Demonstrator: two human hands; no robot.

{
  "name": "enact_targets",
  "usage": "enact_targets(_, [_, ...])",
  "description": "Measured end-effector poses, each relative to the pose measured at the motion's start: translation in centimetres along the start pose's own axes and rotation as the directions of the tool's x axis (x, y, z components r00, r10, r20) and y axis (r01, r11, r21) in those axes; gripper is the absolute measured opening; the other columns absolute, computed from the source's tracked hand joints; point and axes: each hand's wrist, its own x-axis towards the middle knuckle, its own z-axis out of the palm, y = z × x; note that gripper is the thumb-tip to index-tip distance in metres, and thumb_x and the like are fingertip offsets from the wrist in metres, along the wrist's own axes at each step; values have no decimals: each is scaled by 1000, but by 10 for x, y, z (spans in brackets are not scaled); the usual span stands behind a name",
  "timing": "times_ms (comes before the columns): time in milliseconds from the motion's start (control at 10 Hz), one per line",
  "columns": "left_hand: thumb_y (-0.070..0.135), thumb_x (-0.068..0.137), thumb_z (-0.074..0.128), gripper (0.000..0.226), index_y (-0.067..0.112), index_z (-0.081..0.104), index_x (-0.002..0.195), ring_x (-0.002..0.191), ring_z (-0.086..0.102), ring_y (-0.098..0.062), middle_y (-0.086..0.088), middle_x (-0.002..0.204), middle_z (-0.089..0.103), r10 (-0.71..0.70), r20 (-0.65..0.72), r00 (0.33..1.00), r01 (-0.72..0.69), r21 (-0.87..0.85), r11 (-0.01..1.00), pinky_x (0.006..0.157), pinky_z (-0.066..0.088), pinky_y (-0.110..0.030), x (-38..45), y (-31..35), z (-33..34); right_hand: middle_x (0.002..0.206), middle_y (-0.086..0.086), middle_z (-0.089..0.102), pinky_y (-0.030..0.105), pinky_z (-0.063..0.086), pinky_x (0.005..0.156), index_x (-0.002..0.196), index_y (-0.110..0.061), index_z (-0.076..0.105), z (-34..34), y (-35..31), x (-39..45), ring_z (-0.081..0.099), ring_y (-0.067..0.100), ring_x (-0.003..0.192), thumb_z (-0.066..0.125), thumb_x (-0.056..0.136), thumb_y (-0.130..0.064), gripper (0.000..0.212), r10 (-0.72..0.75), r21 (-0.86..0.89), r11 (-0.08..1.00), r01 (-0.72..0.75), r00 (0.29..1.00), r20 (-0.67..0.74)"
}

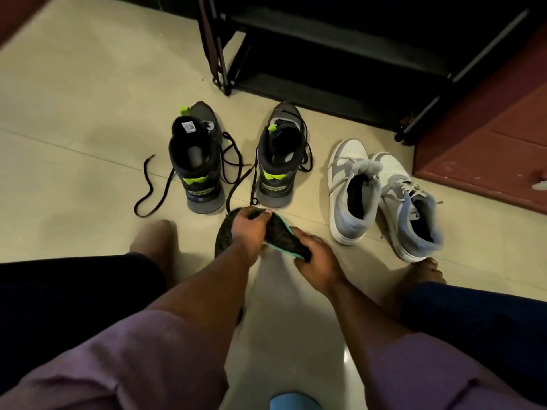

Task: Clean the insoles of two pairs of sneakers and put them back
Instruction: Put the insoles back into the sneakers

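Low over the floor, in front of my knees, both hands hold a dark insole [279,232] with a teal edge. My left hand [250,229] grips its upper part, fingers curled over the top. Its lower end is gripped by my right hand [315,255]. Just beyond stand two black and grey sneakers with neon green tabs, the left one [196,164] and the right one [279,161], laces loose on the tiles. To their right a pair of grey and white sneakers stands side by side, one [353,190] nearer the middle, the other [410,202] outside it.
A black shoe rack [340,54] stands at the back. A reddish-brown cabinet [488,149] fills the right side. My bare feet [154,235] rest on the beige tiled floor [74,113]. A blue object [294,402] shows at the bottom edge.
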Motion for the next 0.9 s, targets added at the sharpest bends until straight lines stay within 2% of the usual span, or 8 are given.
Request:
enact_targets(100, [5, 94, 61, 14, 11, 71, 103, 77, 65, -15, -10, 98, 69, 114, 85, 990, -115, 8, 993, 52, 54, -19, 1, 12, -11, 131, 1, 54, 41, 45, 98, 143, -32, 34, -10, -17, 4, 50, 24, 121, 64, 66, -20, 83, 24, -145, 989, -14, 998, 62])
enact_targets(200, [12, 93, 64, 12, 9, 73, 101, 83, 66, -15, -9, 100, 72, 232, 105, 967, -241, 91, 966, 76, 59, -26, 0, 27, -6, 112, -7, 62, 39, 51, 84, 124, -36, 46, -14, -36, 9, 59, 18, 103, 73, 55, -56, 77, 82, -105, 991, -86, 996, -44])
enact_targets(300, [43, 92, 61, 39, 7, 70, 79, 71, 63, -20, -5, 75, 68, 298, -41, 954, -296, 45, 954, 74, 59, -41, 2, 53, 2, 92, -10, 67, 30, 52, 72, 101, -29, 57, -21, -48, 17, 62, 10, 84, 81, 60, -53, 54, 139, 165, 980, -112, 976, -165])
enact_targets(400, [43, 93, 50, 30, 21, 70, 97, 83, 68, -32, -5, 89, 67, 471, -80, 878, -451, 191, 872, 76, 59, -50, 12, 73, 2, 66, -12, 56, 17, 40, 56, 75, -27, 53, -30, -57, 23, 51, 2, 59, 79, 76, -33, 27, 191, 313, 945, -96, 937, -291])
enact_targets(500, [9, 91, 52, 59, 34, 43, 144, 126, 46, -32, -8, 146, 35, 473, 288, 832, -502, 753, 424, 102, 47, -46, 24, 84, 0, 56, -8, 43, 14, 31, 45, 64, -22, 41, -40, -65, 36, 37, 4, 49, 70, 85, -19, 36, 233, 340, 936, -90, 882, -409])
enact_targets(600, [5, 92, 53, 64, 33, 35, 147, 138, 32, -31, -8, 158, 16, 522, 349, 778, -513, 833, 207, 105, 44, -45, 25, 89, 5, 57, -8, 44, 17, 36, 49, 62, -21, 42, -52, -69, 48, 42, 7, 51, 69, 82, -16, 34, 298, 289, 940, -181, 847, -439])
enact_targets(700, [0, 96, 50, 42, 4, 50, 138, 97, 54, -18, -17, 144, 42, 552, 375, 745, -619, 697, 361, 72, 42, 0, 23, 96, 16, 58, -4, 47, 26, 37, 58, 58, -19, 40, -66, -78, 53, 49, 21, 61, 69, 76, -18, 35, 277, 168, 960, -226, 860, -428])
enact_targets(900, [16, 90, 65, 24, 8, 69, 112, 113, 53, -26, -13, 131, 54, 528, 376, 762, -632, 611, 477, 82, 36, -13, -27, 52, 28, 92, 1, 66, 27, 48, 70, 89, -21, 61, -94, -105, 33, 63, 27, 86, 65, 81, -28, 11, 282, -137, 931, -338, 906, -316])
